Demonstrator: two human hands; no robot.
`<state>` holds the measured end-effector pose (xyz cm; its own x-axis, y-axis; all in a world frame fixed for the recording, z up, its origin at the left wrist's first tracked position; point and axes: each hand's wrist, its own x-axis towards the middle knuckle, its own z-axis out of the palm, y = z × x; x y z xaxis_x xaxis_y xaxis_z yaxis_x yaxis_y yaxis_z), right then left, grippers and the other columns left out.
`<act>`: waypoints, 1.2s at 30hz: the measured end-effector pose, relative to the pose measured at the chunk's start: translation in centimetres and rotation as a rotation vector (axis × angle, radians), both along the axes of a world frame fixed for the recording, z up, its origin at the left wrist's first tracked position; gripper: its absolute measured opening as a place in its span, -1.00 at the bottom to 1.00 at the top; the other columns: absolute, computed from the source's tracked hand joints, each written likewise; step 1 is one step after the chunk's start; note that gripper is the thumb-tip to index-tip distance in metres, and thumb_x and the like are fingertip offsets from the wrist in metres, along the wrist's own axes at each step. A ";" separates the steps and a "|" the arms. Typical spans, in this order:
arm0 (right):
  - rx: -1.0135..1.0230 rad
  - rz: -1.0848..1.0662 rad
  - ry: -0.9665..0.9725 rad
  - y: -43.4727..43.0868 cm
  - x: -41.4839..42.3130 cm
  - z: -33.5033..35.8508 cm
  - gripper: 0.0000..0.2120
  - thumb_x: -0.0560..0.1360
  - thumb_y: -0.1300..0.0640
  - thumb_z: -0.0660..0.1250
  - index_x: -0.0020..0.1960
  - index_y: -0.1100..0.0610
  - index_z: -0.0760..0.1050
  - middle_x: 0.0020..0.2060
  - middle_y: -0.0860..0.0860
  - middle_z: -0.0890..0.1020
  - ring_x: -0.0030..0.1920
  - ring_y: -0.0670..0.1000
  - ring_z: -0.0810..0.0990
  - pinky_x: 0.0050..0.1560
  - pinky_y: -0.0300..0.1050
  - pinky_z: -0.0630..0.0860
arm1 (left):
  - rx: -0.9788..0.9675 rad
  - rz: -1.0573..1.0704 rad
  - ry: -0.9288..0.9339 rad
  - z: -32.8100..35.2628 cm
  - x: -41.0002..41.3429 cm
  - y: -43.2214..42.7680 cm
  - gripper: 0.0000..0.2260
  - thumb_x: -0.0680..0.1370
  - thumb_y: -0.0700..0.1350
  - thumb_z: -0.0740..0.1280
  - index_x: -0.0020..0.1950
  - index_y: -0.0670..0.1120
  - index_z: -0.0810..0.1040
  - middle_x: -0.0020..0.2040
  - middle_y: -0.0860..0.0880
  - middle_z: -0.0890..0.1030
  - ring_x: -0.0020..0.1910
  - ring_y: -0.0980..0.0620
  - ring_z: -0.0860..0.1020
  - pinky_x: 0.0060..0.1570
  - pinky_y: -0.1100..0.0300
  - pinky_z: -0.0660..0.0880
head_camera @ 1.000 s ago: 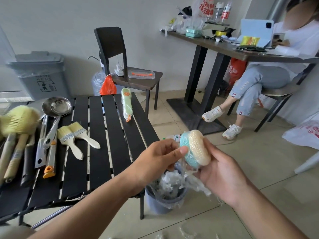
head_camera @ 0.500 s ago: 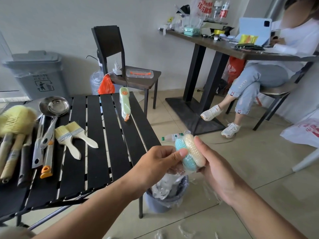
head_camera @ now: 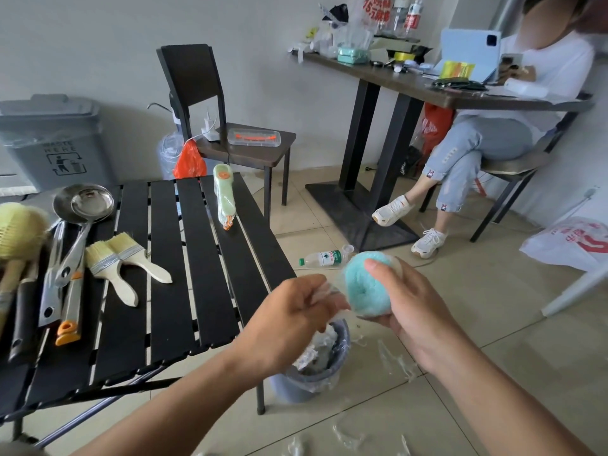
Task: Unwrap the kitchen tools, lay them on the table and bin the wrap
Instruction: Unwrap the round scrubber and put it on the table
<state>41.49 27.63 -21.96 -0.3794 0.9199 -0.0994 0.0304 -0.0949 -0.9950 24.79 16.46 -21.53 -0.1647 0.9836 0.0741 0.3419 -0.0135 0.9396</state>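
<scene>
— Table (head_camera: 197, 258) position relative to the work?
— Left of both hands; bin (head_camera: 296, 390) directly below them. Right hand (head_camera: 414, 311) grips the teal scrubber (head_camera: 365, 291) in the air, fingers curled round it. Left hand (head_camera: 289, 320) pinches loose wrap (head_camera: 329, 291) at the scrubber's left side. Judgement: peel leftward, then drop straight down.

On my feed I can read "WASTE HERE" on the front of the grey lidded bin (head_camera: 56, 139) by the wall, above a pictogram of a figure dropping litter. A clear bag (head_camera: 375, 9) on the far desk carries red print starting "15". The rest blurs, as do the floor bottle's (head_camera: 324, 258) green label and the white bag's (head_camera: 572, 245) red characters.
</scene>
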 end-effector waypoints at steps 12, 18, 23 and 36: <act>-0.118 -0.106 0.164 2.0 1.0 0.9 -0.86 0.61 0.06 0.43 0.07 0.12 0.66 -0.11 0.08 0.77 -0.18 0.06 0.75 -0.33 -0.07 0.65 | -0.177 0.006 0.081 -0.3 -2.7 0.4 -0.69 0.60 -0.16 0.42 -0.15 -0.32 0.38 -0.27 -0.11 0.41 -0.28 0.01 0.37 -0.32 0.24 0.33; -0.172 0.057 0.202 1.4 1.0 0.9 -0.52 0.41 -0.08 0.46 0.23 0.18 0.61 -0.01 0.15 0.75 -0.14 0.06 0.74 -0.25 -0.07 0.67 | -0.288 0.054 0.322 0.0 -4.2 0.4 -0.73 0.54 0.09 0.55 -0.05 -0.04 0.55 -0.13 0.06 0.65 -0.20 0.08 0.60 -0.28 0.26 0.56; -0.076 0.176 0.051 0.0 0.8 0.9 -0.52 0.46 -0.10 0.50 0.28 0.13 0.58 0.10 0.17 0.75 0.02 0.12 0.75 -0.07 0.03 0.67 | -0.187 -0.033 -0.026 0.1 -4.0 -0.2 -0.58 0.47 0.30 0.51 0.19 0.14 0.49 0.04 0.07 0.74 0.02 0.09 0.69 0.03 0.06 0.58; 0.097 0.329 -0.073 -0.7 1.0 1.5 -0.57 0.29 -0.14 0.60 0.12 -0.06 0.67 0.04 0.12 0.74 0.03 0.04 0.72 0.05 -0.06 0.63 | 0.074 0.029 0.157 0.4 -4.0 0.7 -0.88 0.60 0.03 0.51 -0.09 0.06 0.64 -0.27 -0.01 0.67 -0.29 -0.10 0.63 -0.17 -0.08 0.62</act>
